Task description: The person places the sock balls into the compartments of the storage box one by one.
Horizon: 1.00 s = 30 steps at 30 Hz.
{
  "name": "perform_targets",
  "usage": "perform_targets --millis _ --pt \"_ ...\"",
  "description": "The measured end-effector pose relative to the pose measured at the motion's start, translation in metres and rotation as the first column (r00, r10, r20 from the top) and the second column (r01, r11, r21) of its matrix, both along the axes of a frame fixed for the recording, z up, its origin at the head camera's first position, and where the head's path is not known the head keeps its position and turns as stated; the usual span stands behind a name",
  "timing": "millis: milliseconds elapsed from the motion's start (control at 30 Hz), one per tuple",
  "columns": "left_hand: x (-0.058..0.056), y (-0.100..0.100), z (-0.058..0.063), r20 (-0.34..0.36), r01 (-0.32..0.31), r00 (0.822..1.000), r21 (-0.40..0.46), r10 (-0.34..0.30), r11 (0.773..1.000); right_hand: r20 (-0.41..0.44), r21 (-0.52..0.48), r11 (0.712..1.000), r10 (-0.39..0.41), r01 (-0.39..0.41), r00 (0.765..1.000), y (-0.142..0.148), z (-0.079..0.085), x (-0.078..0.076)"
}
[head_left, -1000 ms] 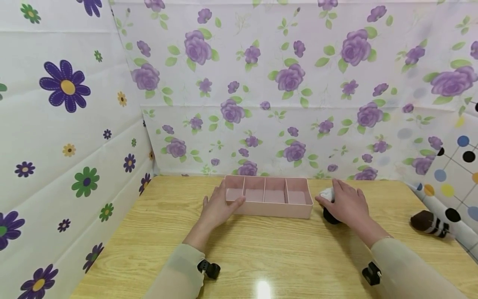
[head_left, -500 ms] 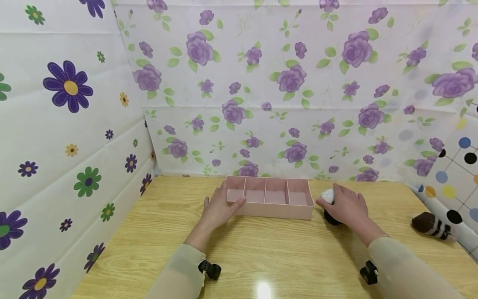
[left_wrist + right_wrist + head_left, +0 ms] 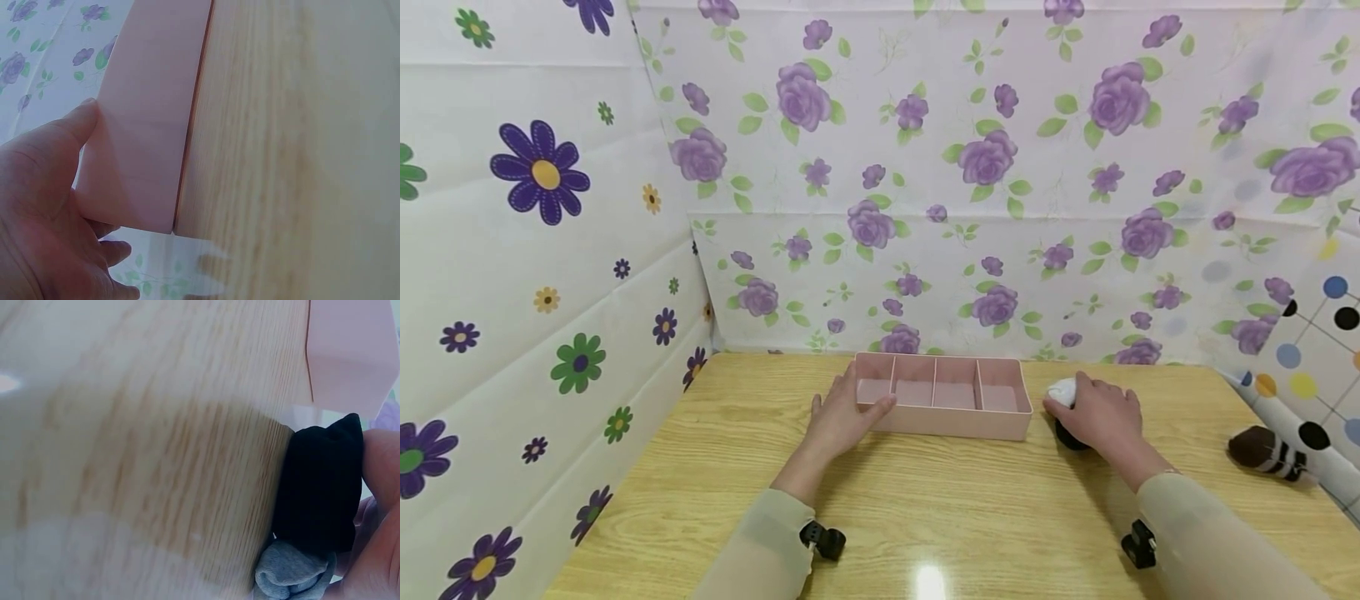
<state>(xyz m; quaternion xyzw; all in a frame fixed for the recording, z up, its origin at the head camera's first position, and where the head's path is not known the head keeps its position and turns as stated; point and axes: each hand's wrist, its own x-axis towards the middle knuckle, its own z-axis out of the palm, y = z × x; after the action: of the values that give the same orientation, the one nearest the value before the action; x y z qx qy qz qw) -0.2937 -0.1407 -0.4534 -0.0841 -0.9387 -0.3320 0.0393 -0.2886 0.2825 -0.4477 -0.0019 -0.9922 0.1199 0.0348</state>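
A pink storage box (image 3: 951,422) with several compartments stands on the table, its compartments bare in the head view. My left hand (image 3: 837,419) grips its left end, thumb on the front rim and fingers around the end wall. In the left wrist view the thumb (image 3: 87,119) lies along the box's edge. Right of the box, my right hand (image 3: 1101,417) pinches a white rolled sock (image 3: 1062,392) between thumb and fingers. A black rolled sock (image 3: 319,484) sits just under that hand, with a grey rolled sock (image 3: 290,572) beside it; the head view hides the grey one.
A brown sock (image 3: 1266,452) with white and dark stripes lies at the table's right side. Flowered sheets (image 3: 917,167) hang behind and to the left of the wooden table (image 3: 925,508). A dotted sheet (image 3: 1322,358) borders the right side.
My right hand has come down a little and slightly rightward over the rolled socks, its fingers drawing in closer. The left hand and the box keep their places.
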Motion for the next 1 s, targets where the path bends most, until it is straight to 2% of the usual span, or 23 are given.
perform_targets --millis 200,333,700,1000 --pt "0.001 0.000 0.001 0.000 0.000 1.000 0.007 0.000 1.000 0.007 0.023 1.000 -0.007 0.007 1.000 0.001 -0.001 -0.001" --pt "0.000 0.000 0.000 -0.001 0.001 1.000 0.007 -0.001 1.000 -0.017 0.021 1.000 0.001 -0.001 1.000 0.002 -0.002 -0.002" --pt "0.001 0.002 0.000 0.003 -0.011 1.000 -0.006 0.011 1.000 -0.124 -0.046 0.998 0.028 -0.034 0.992 0.005 -0.003 -0.001" --pt "0.001 0.001 0.001 0.009 -0.009 1.000 -0.001 0.009 1.000 -0.231 -0.096 0.993 0.045 -0.069 0.972 0.002 0.010 0.004"
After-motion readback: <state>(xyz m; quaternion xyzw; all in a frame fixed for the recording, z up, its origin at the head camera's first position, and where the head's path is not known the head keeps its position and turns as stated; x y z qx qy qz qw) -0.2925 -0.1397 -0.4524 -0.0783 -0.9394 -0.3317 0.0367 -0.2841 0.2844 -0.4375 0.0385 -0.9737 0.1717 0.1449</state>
